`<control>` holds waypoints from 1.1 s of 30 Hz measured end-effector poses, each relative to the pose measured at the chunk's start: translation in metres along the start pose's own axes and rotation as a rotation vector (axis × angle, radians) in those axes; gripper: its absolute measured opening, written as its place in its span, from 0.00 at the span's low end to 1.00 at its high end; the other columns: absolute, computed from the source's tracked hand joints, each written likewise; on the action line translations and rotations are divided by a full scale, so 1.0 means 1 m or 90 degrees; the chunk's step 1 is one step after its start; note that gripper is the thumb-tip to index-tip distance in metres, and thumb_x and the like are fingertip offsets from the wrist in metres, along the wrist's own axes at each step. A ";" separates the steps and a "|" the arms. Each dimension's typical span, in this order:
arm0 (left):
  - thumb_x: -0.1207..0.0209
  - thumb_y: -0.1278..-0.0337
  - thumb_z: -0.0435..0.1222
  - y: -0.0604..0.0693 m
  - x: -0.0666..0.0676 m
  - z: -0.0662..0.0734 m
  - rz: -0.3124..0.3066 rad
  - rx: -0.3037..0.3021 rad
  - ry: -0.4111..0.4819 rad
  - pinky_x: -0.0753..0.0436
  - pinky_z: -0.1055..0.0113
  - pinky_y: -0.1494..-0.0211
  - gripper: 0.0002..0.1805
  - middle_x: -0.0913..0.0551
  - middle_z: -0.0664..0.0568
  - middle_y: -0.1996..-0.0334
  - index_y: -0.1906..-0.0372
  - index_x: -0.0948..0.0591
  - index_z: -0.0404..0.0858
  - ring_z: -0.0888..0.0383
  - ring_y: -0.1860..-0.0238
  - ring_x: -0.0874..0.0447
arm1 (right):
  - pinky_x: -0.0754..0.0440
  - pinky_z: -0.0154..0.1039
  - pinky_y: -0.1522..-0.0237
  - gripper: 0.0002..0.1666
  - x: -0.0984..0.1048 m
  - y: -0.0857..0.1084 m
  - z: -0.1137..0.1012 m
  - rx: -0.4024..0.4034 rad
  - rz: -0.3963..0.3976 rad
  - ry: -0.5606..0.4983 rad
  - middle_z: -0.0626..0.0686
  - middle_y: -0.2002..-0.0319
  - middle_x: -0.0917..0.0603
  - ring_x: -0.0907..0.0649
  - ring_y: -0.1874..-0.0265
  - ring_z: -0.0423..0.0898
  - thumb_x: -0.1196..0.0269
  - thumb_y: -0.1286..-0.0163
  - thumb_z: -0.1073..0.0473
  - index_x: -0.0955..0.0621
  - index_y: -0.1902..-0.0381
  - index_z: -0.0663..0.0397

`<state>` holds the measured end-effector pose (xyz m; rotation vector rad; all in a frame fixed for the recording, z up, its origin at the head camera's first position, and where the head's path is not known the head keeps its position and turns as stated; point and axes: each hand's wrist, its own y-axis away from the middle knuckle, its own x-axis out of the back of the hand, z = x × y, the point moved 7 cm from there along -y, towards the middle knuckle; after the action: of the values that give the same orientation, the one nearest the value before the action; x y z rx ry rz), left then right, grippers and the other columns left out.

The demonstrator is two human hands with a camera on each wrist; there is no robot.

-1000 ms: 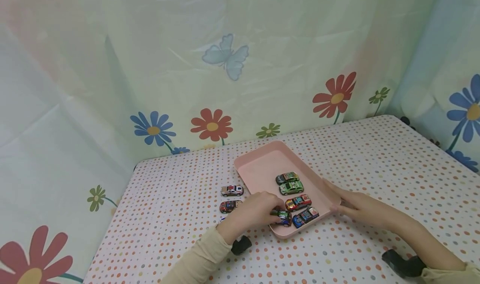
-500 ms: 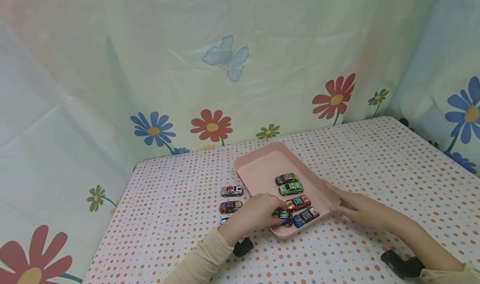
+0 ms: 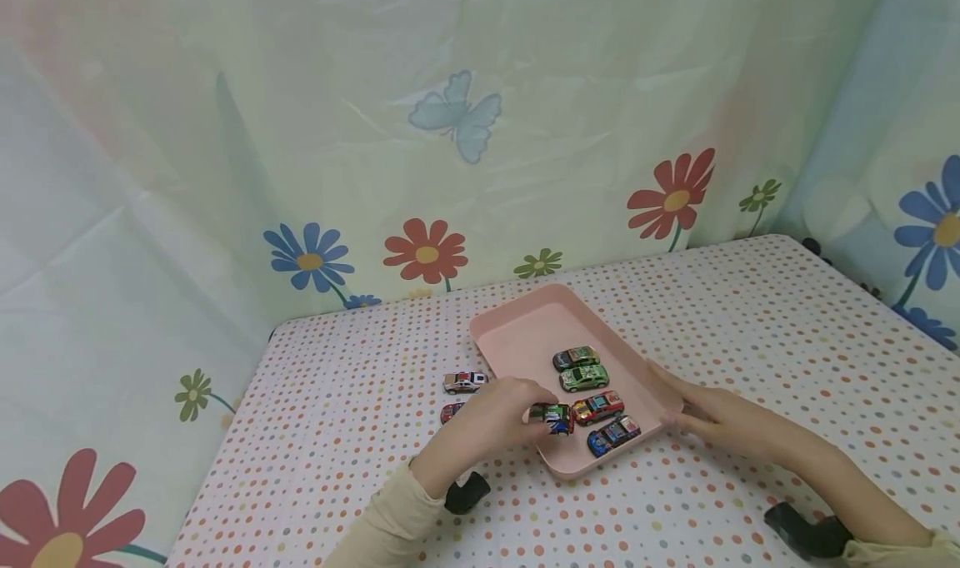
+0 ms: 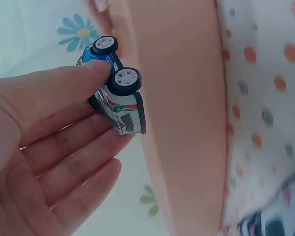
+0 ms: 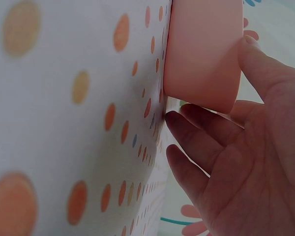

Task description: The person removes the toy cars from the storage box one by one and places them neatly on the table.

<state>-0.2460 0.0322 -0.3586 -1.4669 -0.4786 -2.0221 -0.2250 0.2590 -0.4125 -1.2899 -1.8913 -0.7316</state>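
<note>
- Head view: a person's left hand is clamped on a green-and-blue car, a small toy pinched between thumb and fingers near the left side of a pink tray.
- From the left wrist I see the thumb pressed to the car's side, its pale-spoked black wheels turned toward that camera, its white end marked with red and green. The remaining fingers stretch out loosely below it.
- Seen from the head, the car appears right beside a red car; whether they touch I can't tell.
- The right hand is at the tray's near right corner, fingers apart and fairly straight; from its wrist camera, the thumb tip meets the rim.
- Four cars sit inside the tray: a dark green car next to a light green car, then the red one, then a blue car closest to the near edge.
- Left of the tray, on the dotted counter, stand a white car and a red-and-black car, the latter partly covered by the left hand.
- Both arms wear beige sleeves.
- Behind hangs a pale curtain printed with flowers and a blue butterfly.
</note>
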 end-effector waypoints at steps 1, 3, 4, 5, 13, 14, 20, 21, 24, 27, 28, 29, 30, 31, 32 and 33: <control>0.33 0.50 0.35 0.003 0.003 -0.001 0.007 -0.001 0.007 0.26 0.76 0.53 0.16 0.17 0.60 0.58 0.53 0.16 0.40 0.68 0.55 0.23 | 0.37 0.68 0.47 0.46 -0.001 0.000 0.000 -0.004 -0.002 0.001 0.75 0.36 0.42 0.37 0.42 0.74 0.46 0.31 0.41 0.49 0.28 0.60; 0.33 0.50 0.35 0.009 0.009 -0.004 0.019 -0.004 0.013 0.26 0.76 0.54 0.16 0.17 0.59 0.58 0.53 0.16 0.40 0.68 0.56 0.22 | 0.37 0.68 0.47 0.46 -0.001 0.000 0.001 -0.009 0.000 0.001 0.76 0.37 0.42 0.37 0.43 0.74 0.46 0.31 0.41 0.49 0.28 0.60; 0.33 0.50 0.35 0.012 0.012 -0.005 0.024 -0.005 0.013 0.25 0.75 0.54 0.16 0.17 0.58 0.58 0.53 0.16 0.39 0.67 0.56 0.22 | 0.38 0.68 0.47 0.46 -0.002 0.000 0.002 -0.011 0.001 0.001 0.76 0.37 0.43 0.37 0.43 0.74 0.46 0.31 0.41 0.49 0.28 0.61; 0.33 0.49 0.35 0.016 0.015 -0.007 0.029 -0.007 0.014 0.25 0.75 0.54 0.16 0.17 0.58 0.58 0.53 0.17 0.39 0.67 0.56 0.22 | 0.38 0.68 0.47 0.46 -0.002 0.000 0.002 -0.013 0.001 -0.001 0.76 0.36 0.43 0.37 0.43 0.74 0.46 0.31 0.42 0.49 0.28 0.61; 0.33 0.48 0.35 0.044 0.033 -0.021 0.046 -0.020 0.031 0.25 0.75 0.58 0.16 0.17 0.58 0.60 0.52 0.17 0.39 0.69 0.61 0.22 | 0.37 0.67 0.48 0.45 -0.003 0.002 0.003 -0.008 0.002 0.003 0.76 0.37 0.42 0.36 0.43 0.74 0.45 0.32 0.42 0.48 0.28 0.60; 0.34 0.48 0.35 0.048 0.034 -0.023 0.045 -0.014 0.038 0.24 0.74 0.57 0.16 0.17 0.58 0.59 0.52 0.17 0.39 0.68 0.60 0.22 | 0.37 0.67 0.48 0.45 -0.002 0.002 0.003 -0.007 0.003 0.001 0.76 0.37 0.42 0.36 0.43 0.74 0.45 0.32 0.42 0.48 0.28 0.60; 0.34 0.47 0.37 0.071 0.035 -0.036 0.047 0.032 0.047 0.23 0.68 0.53 0.18 0.18 0.55 0.55 0.50 0.18 0.37 0.63 0.54 0.22 | 0.37 0.67 0.47 0.45 0.002 0.002 0.000 0.007 0.008 -0.008 0.75 0.36 0.43 0.37 0.42 0.74 0.45 0.31 0.43 0.48 0.28 0.60; 0.34 0.47 0.37 0.075 0.034 -0.038 0.046 0.038 0.041 0.23 0.68 0.53 0.17 0.17 0.55 0.55 0.51 0.18 0.37 0.62 0.54 0.21 | 0.37 0.67 0.47 0.45 0.002 0.002 0.000 0.008 0.008 -0.006 0.75 0.36 0.43 0.37 0.42 0.74 0.45 0.31 0.43 0.48 0.28 0.60; 0.33 0.48 0.37 0.085 0.028 -0.043 0.036 0.062 0.033 0.23 0.67 0.52 0.17 0.17 0.55 0.56 0.51 0.17 0.38 0.61 0.54 0.21 | 0.37 0.68 0.47 0.45 0.002 0.002 0.000 0.007 0.006 -0.009 0.75 0.36 0.43 0.37 0.42 0.74 0.45 0.31 0.43 0.49 0.27 0.59; 0.32 0.50 0.37 0.094 0.020 -0.046 0.020 0.083 0.023 0.23 0.66 0.53 0.17 0.17 0.56 0.58 0.54 0.17 0.39 0.61 0.55 0.21 | 0.37 0.68 0.48 0.45 0.001 0.001 0.000 0.006 0.005 -0.011 0.75 0.36 0.43 0.37 0.42 0.74 0.45 0.31 0.44 0.49 0.27 0.59; 0.32 0.51 0.37 0.097 0.017 -0.047 0.016 0.090 0.024 0.23 0.65 0.52 0.16 0.17 0.56 0.58 0.54 0.17 0.39 0.61 0.55 0.21 | 0.37 0.68 0.48 0.45 0.001 0.001 0.000 0.005 0.005 -0.010 0.75 0.36 0.43 0.37 0.42 0.74 0.45 0.31 0.43 0.49 0.27 0.59; 0.31 0.52 0.37 0.099 0.015 -0.048 0.013 0.096 0.024 0.22 0.65 0.53 0.16 0.17 0.56 0.58 0.55 0.16 0.40 0.60 0.55 0.21 | 0.37 0.68 0.48 0.45 0.000 0.001 0.000 0.004 0.004 -0.010 0.75 0.36 0.43 0.37 0.42 0.74 0.45 0.31 0.43 0.49 0.27 0.58; 0.31 0.53 0.37 0.101 0.012 -0.049 0.010 0.100 0.023 0.22 0.65 0.53 0.16 0.17 0.57 0.59 0.55 0.16 0.40 0.60 0.55 0.21 | 0.37 0.68 0.48 0.45 0.000 0.001 0.001 0.002 0.003 -0.008 0.75 0.36 0.43 0.37 0.43 0.74 0.45 0.31 0.43 0.49 0.27 0.58; 0.31 0.54 0.36 0.102 0.010 -0.050 0.008 0.104 0.023 0.23 0.64 0.52 0.16 0.17 0.56 0.59 0.56 0.16 0.40 0.60 0.55 0.21 | 0.36 0.68 0.48 0.45 0.000 0.000 0.001 0.001 0.002 -0.006 0.75 0.36 0.43 0.37 0.43 0.74 0.45 0.31 0.43 0.49 0.27 0.58; 0.31 0.54 0.36 0.104 0.008 -0.050 0.006 0.109 0.024 0.23 0.64 0.51 0.16 0.17 0.57 0.59 0.56 0.16 0.40 0.59 0.55 0.21 | 0.37 0.68 0.48 0.45 -0.001 0.000 0.001 -0.001 0.001 -0.005 0.76 0.36 0.43 0.37 0.43 0.74 0.45 0.31 0.43 0.49 0.27 0.58; 0.31 0.55 0.36 0.104 0.006 -0.051 0.005 0.112 0.025 0.23 0.64 0.51 0.16 0.17 0.56 0.59 0.56 0.16 0.40 0.59 0.55 0.21 | 0.36 0.68 0.48 0.46 -0.001 0.000 0.001 -0.002 0.000 -0.002 0.76 0.36 0.42 0.37 0.43 0.75 0.45 0.31 0.42 0.50 0.27 0.58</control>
<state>-0.2172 -0.0791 -0.3750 -1.3184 -0.6164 -1.9455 -0.2250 0.2597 -0.4139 -1.2944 -1.8924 -0.7335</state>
